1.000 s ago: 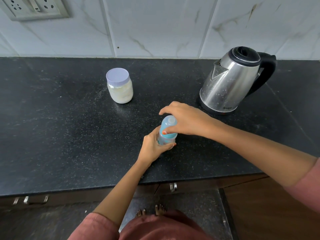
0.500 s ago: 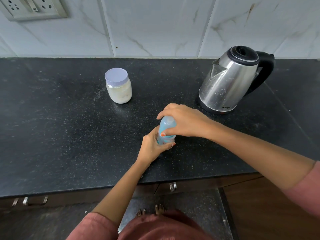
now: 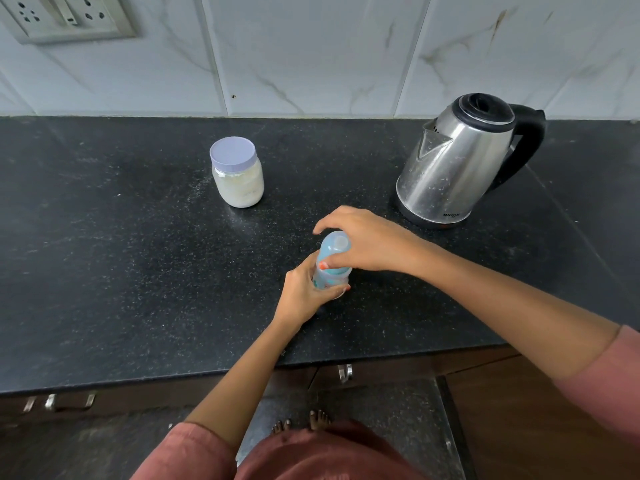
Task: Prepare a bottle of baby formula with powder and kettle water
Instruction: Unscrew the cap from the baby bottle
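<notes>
A small blue baby bottle [image 3: 329,275] stands upright on the black counter [image 3: 121,271], near its front edge. My left hand [image 3: 303,296] grips the bottle's body from the left. From above and the right, my right hand [image 3: 367,242] curls round the translucent blue cap [image 3: 334,245]. A clear jar of pale powder [image 3: 238,180] with a lilac lid, closed, stands behind and to the left. The steel kettle [image 3: 453,168], with black lid and handle, sits at the back right.
A white tiled wall [image 3: 311,53] runs behind the counter, with a socket plate [image 3: 65,17] at top left. Below the counter edge are dark drawers with metal handles [image 3: 59,401], and my bare feet on the floor.
Both hands stay on the bottle. My right hand has shifted slightly on the cap; the bottle, jar and kettle have not moved on the counter.
</notes>
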`<action>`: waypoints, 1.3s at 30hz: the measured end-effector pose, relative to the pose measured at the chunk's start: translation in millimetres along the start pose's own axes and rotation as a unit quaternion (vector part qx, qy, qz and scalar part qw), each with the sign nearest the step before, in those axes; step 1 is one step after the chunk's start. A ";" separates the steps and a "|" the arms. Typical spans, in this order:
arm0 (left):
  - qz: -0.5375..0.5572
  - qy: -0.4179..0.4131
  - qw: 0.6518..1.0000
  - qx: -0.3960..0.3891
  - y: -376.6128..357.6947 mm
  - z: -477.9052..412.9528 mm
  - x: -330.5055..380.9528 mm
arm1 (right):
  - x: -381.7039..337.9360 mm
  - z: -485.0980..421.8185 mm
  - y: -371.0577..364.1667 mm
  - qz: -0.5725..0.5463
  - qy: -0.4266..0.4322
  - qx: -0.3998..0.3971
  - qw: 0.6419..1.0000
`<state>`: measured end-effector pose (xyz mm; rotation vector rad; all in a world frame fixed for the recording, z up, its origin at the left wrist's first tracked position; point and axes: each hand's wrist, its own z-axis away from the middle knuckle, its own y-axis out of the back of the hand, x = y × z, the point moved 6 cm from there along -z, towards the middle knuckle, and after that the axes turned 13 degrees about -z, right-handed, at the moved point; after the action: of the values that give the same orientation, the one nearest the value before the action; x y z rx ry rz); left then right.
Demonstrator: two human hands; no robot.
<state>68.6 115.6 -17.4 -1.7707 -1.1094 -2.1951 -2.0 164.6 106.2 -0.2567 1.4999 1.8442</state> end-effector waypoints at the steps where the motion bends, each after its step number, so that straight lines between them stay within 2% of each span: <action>1: 0.001 -0.001 1.000 0.001 0.3 0.4 0.9 | 2.4 0.9 3.1 0.034 -0.018 0.024 0.999; 3: 0.001 -0.002 1.000 0.000 0.2 0.9 1.2 | 4.6 1.8 5.5 0.090 -0.049 0.050 0.993; 5: -0.001 -0.003 1.000 -0.001 0.0 0.6 -0.2 | 2.7 2.7 4.0 0.085 -0.052 0.055 0.993; 12: -0.010 0.003 1.000 0.002 -1.4 -1.8 -4.8 | 1.7 1.3 -7.4 0.021 -0.005 -0.033 0.999; 18: -0.007 -0.004 1.000 -0.002 -1.7 -0.3 -3.3 | 9.7 3.5 1.5 0.022 -0.024 0.066 0.997; 23: -0.006 -0.008 1.000 -0.002 -1.3 0.6 -2.1 | 15.7 8.3 23.3 -0.111 -0.038 0.104 0.988; 28: 0.004 -0.004 1.000 0.000 -1.2 1.9 -0.7 | 39.9 28.5 48.9 -0.311 -0.070 0.153 0.935; 31: 0.006 -0.007 1.000 0.007 -1.7 3.5 0.0 | 68.0 41.0 55.6 -0.370 -0.091 0.189 0.905; 34: 0.012 -0.015 1.000 0.014 -2.6 4.9 1.7 | 103.8 54.1 54.6 -0.383 -0.128 0.226 0.887; 39: 0.016 -0.016 1.000 0.013 -4.7 4.2 -0.2 | 151.1 64.0 31.6 -0.271 -0.175 0.287 0.902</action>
<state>69.7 121.4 -19.5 -1.8068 -1.1037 -2.1305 -111.5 283.2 63.2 -0.0392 1.4534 0.9029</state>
